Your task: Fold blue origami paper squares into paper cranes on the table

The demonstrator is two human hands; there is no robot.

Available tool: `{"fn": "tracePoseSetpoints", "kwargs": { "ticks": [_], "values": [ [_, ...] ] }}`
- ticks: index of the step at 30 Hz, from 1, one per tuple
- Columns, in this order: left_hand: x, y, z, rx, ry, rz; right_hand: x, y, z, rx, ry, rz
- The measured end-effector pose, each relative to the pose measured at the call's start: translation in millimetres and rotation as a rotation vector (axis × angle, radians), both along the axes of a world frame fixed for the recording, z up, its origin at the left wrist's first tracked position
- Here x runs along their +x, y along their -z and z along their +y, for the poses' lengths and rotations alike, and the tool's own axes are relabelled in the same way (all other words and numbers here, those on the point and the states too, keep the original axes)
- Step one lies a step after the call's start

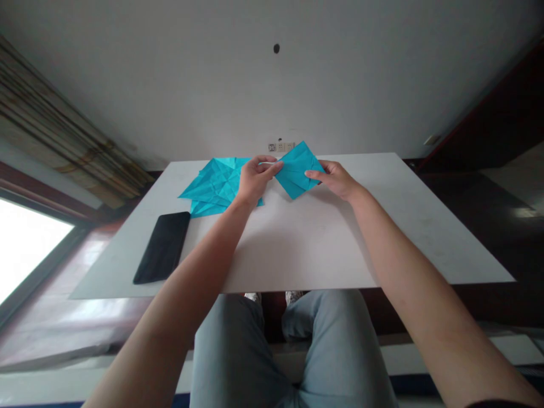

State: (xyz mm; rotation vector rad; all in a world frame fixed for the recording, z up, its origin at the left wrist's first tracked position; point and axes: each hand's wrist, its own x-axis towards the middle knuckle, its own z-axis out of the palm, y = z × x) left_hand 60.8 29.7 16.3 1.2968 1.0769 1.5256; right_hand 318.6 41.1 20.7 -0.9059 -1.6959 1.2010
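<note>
A folded turquoise paper piece (297, 169) is held up just above the white table (323, 238) near its far edge. My left hand (254, 181) pinches its left corner with closed fingers. My right hand (335, 178) grips its right side, thumb on top. Behind my left hand lie more creased turquoise paper sheets (212, 187), flat on the table and partly hidden by the hand.
A black phone (162, 246) lies on the table's left side, near the front edge. A wall socket (281, 147) sits on the white wall behind the table. A window and curtain are at the left. My knees show under the table's front edge.
</note>
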Motion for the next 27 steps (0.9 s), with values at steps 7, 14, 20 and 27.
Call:
{"fn": "tracePoseSetpoints", "kwargs": {
  "ticks": [7, 14, 20, 27],
  "values": [
    [2.8, 1.6, -2.2, 0.017, -0.027, -0.036, -4.7, 7.4, -1.2, -0.135, -0.265, -0.231],
    [-0.2, 1.8, -2.2, 0.068, 0.022, -0.007, -8.9, 8.9, -1.8, -0.101, -0.275, -0.141],
    [5.7, 1.1, -9.5, -0.059, 0.101, 0.008, -12.6, 9.5, 0.1, 0.024, -0.056, -0.003],
    [10.3, 12.4, -8.9, -0.089, 0.122, 0.185, -6.5, 24.4, 14.7, 0.088, 0.123, -0.05]
  ]
}}
